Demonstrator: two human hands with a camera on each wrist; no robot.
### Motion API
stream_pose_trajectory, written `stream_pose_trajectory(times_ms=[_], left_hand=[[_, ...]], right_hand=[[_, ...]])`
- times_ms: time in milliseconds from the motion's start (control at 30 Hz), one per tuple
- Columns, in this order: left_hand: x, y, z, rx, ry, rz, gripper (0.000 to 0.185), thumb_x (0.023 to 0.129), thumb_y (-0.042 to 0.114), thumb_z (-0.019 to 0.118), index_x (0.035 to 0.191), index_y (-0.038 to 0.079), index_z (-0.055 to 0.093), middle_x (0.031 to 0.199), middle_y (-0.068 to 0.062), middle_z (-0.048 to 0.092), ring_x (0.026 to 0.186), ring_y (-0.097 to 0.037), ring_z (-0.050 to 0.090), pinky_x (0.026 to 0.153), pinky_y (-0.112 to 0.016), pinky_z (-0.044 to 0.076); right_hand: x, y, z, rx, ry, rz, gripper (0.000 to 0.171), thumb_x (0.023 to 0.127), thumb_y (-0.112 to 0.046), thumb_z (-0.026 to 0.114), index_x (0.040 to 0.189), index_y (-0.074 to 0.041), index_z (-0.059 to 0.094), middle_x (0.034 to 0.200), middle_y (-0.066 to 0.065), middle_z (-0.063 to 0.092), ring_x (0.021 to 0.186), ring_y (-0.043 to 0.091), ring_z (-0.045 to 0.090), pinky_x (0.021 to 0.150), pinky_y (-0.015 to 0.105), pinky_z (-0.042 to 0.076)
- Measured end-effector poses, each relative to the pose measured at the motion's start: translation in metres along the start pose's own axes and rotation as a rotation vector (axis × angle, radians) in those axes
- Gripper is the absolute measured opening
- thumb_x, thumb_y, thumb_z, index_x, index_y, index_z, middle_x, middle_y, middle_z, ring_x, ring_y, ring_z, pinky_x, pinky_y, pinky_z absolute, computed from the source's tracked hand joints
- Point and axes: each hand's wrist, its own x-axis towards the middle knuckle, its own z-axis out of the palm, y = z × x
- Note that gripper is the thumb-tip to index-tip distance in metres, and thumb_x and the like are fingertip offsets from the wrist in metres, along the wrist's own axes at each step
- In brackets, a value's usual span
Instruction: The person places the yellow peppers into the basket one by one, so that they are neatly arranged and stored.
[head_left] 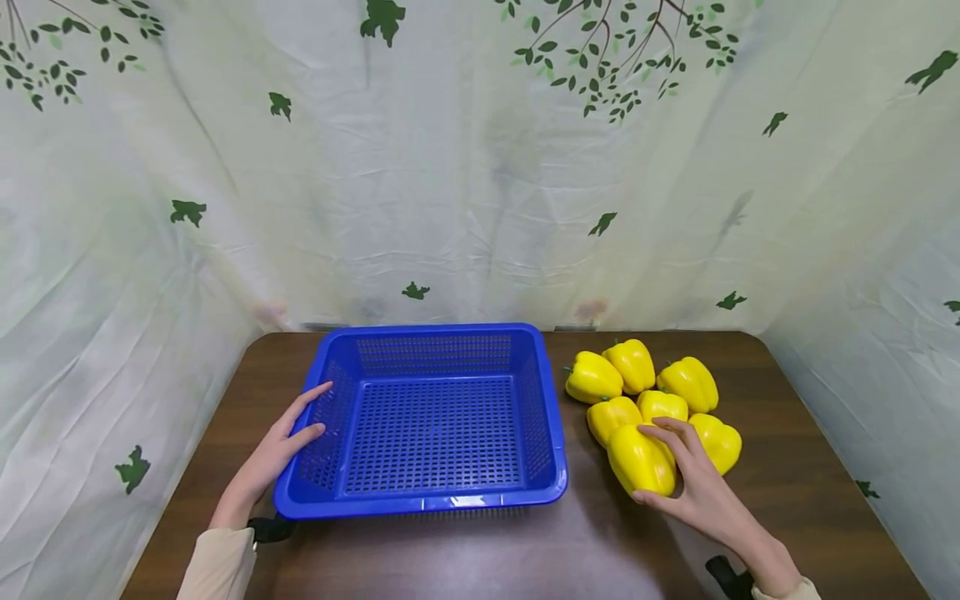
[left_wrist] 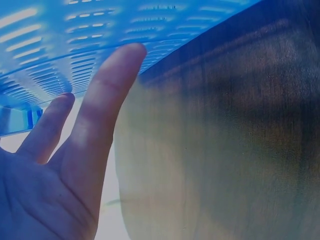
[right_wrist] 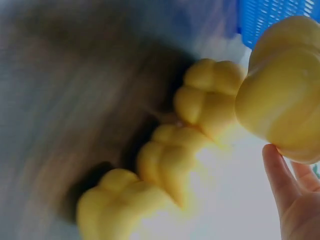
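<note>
An empty blue perforated basket (head_left: pixel 431 500) sits mid-table. My left hand (head_left: pixel 309 412) rests with straight fingers against the basket's left wall; the left wrist view shows its fingers (left_wrist: pixel 102 110) beside the blue mesh (left_wrist: pixel 50 40). Several yellow bell peppers (head_left: pixel 633 365) lie clustered right of the basket. My right hand (head_left: pixel 675 468) grips the nearest yellow pepper (head_left: pixel 637 458), fingers over its top and thumb beneath its near side. In the right wrist view that pepper (right_wrist: pixel 282 90) sits above my thumb (right_wrist: pixel 280 175), with other peppers (right_wrist: pixel 210 100) behind it.
The brown wooden table (head_left: pixel 480 550) is enclosed by a pale leaf-printed curtain (head_left: pixel 480 167) at the back and both sides. Bare tabletop lies in front of the basket and to the right of the peppers.
</note>
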Motion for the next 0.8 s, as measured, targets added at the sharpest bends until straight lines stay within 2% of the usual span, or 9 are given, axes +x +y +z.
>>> stream_pose_trajectory(times_ms=[167, 367, 500, 800], left_hand=[[-0.001, -0.001, -0.001, -0.002, 0.011, 0.0, 0.056, 0.102, 0.019, 0.045, 0.152, 0.017, 0.021, 0.152, -0.028, 0.012, 0.123, -0.053, 0.035, 0.086, -0.055, 0.047], [-0.002, -0.001, 0.0, -0.001, 0.021, -0.009, 0.056, 0.102, 0.02, 0.045, 0.152, 0.019, 0.022, 0.152, -0.027, 0.014, 0.121, -0.051, 0.038, 0.084, -0.048, 0.049], [-0.001, -0.002, 0.0, -0.037, 0.014, 0.001, 0.055, 0.102, 0.019, 0.045, 0.152, 0.019, 0.022, 0.151, -0.027, 0.016, 0.117, -0.051, 0.042, 0.08, -0.043, 0.052], [0.001, -0.002, 0.001, -0.042, 0.012, 0.004, 0.056, 0.102, 0.018, 0.046, 0.152, 0.018, 0.022, 0.151, -0.027, 0.015, 0.118, -0.052, 0.041, 0.081, -0.046, 0.051]], right_hand=[[0.017, -0.007, 0.001, 0.039, 0.014, -0.026, 0.081, 0.065, -0.026, 0.089, 0.133, -0.013, 0.048, 0.137, 0.014, 0.036, 0.118, 0.032, 0.041, 0.084, 0.053, 0.043], [0.038, -0.019, 0.002, 0.062, 0.009, -0.048, 0.081, 0.068, -0.029, 0.088, 0.136, -0.013, 0.046, 0.14, 0.011, 0.037, 0.122, 0.03, 0.04, 0.089, 0.055, 0.043], [0.051, -0.029, 0.004, 0.091, 0.0, -0.062, 0.081, 0.07, -0.029, 0.086, 0.137, -0.014, 0.045, 0.142, 0.009, 0.036, 0.123, 0.03, 0.04, 0.091, 0.055, 0.043], [0.079, -0.052, 0.015, 0.135, -0.015, -0.109, 0.08, 0.072, -0.03, 0.085, 0.139, -0.016, 0.043, 0.143, 0.01, 0.033, 0.127, 0.03, 0.038, 0.094, 0.054, 0.043]])
